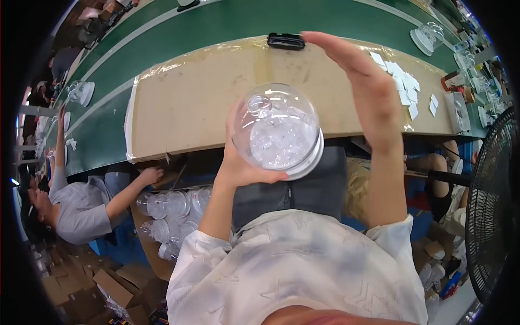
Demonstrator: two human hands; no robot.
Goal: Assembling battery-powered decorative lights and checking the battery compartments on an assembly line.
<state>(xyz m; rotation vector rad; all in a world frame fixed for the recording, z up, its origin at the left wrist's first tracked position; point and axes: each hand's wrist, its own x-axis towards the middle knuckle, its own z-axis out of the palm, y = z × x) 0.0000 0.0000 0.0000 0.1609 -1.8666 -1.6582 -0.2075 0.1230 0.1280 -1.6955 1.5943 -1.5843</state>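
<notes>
My left hand [238, 165] is wrapped around a clear round globe [276, 124] on a white base, held above my lap at the near edge of the cardboard-topped work surface. Inside the globe are shiny, transparent pieces that I cannot make out. Slightly blurred, my right hand [374, 89] is raised over the right part of the cardboard, empty, its fingers stretched out toward the far left. Its fingertips appear beside a small black plastic object [286, 41] at the far edge; whether they touch it I cannot tell.
White paper pieces [403, 84] lie at the right of the cardboard sheet [189, 97]. Beyond runs a green conveyor belt [227, 21] carrying clear globes [428, 38]. A box of clear globes [176, 208] stands left of my lap. A co-worker [86, 200] sits left; a black fan [493, 206] stands right.
</notes>
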